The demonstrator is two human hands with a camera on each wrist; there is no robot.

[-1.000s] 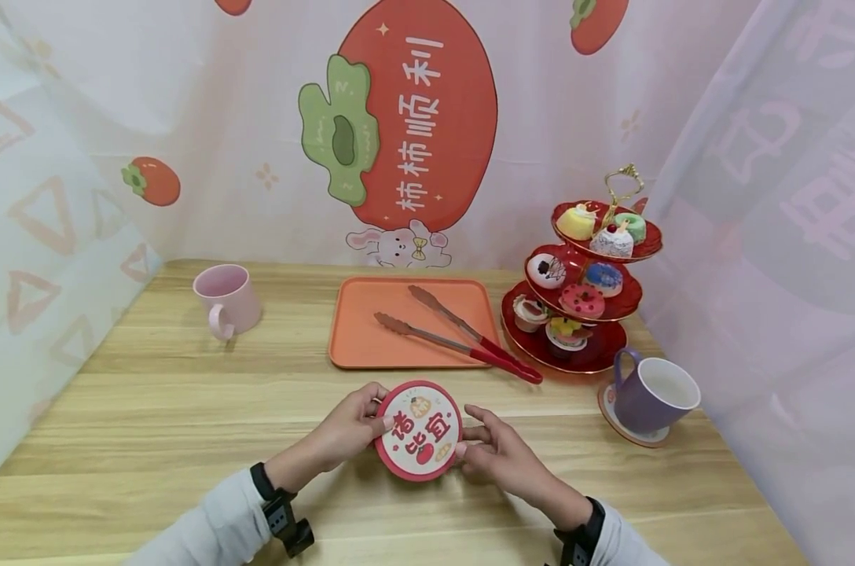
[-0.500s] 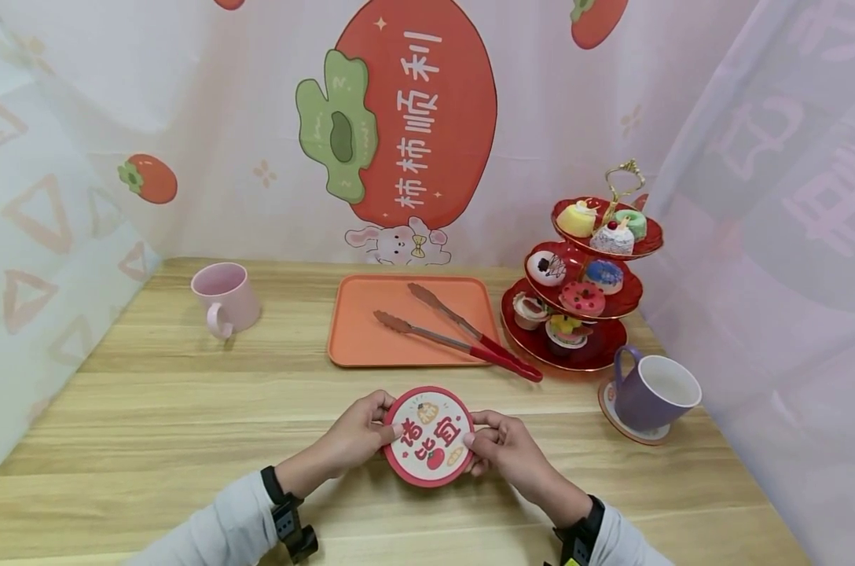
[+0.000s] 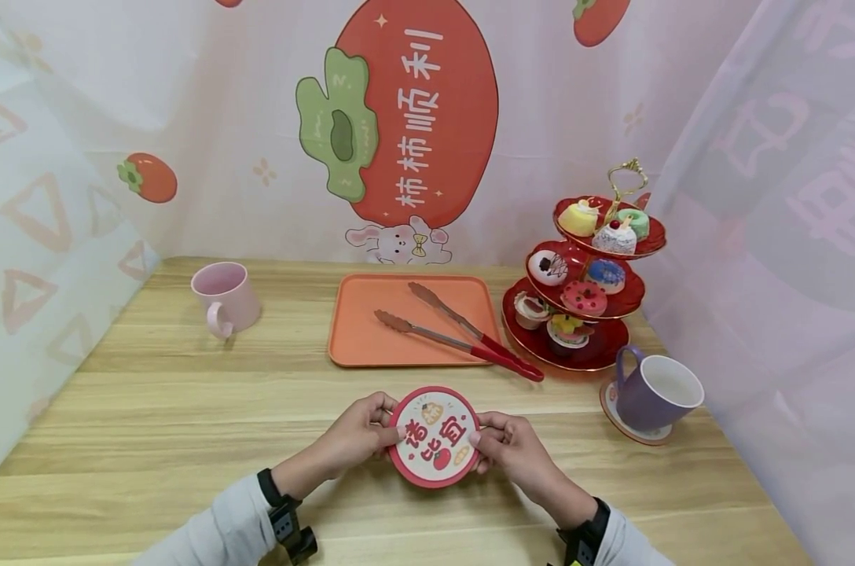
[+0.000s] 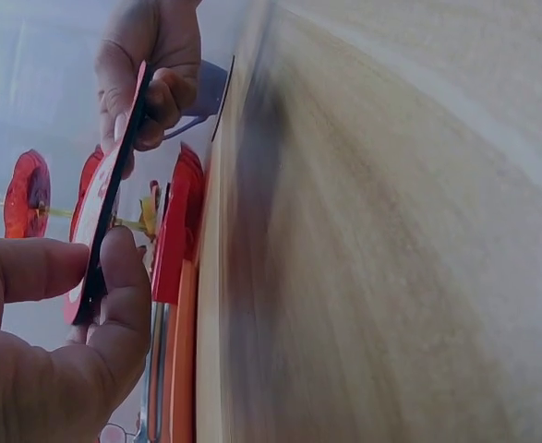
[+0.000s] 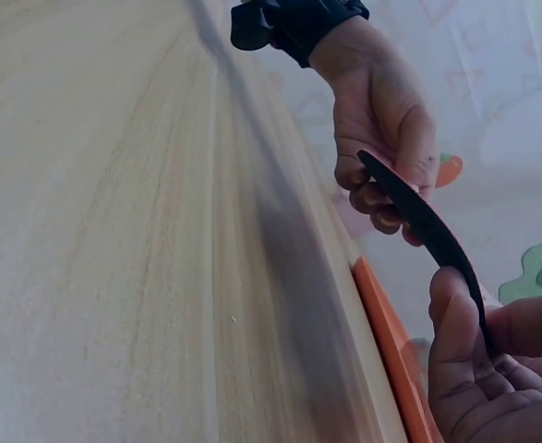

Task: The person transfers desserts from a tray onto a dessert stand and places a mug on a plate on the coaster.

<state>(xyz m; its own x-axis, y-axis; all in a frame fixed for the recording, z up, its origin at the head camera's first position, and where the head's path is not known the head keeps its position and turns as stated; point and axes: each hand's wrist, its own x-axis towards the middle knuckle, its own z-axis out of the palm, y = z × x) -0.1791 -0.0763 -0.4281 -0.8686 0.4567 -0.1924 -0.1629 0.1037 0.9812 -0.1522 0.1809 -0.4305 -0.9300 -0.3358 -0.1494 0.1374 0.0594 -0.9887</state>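
Observation:
A round coaster (image 3: 434, 437) with a red rim and a white face bearing red characters is held above the table's near middle. My left hand (image 3: 353, 436) pinches its left edge, thumb on the printed face and fingers beneath. On the opposite edge, my right hand (image 3: 518, 454) pinches it the same way. Both wrist views catch the coaster (image 5: 425, 221) nearly edge-on, showing it thin and dark underneath, raised off the wood.
Beyond the hands lies an orange tray (image 3: 360, 346) with red-handled tongs (image 3: 463, 346) across it. A pink mug (image 3: 231, 299) stands at left. At right are a three-tier dessert stand (image 3: 611, 346) and a purple mug (image 3: 647, 401) on another coaster (image 3: 614, 417).
The coaster has shifted slightly to the right with my left hand. My right hand, earlier at its edge with fingers spread, has closed its thumb and fingers on the right rim.

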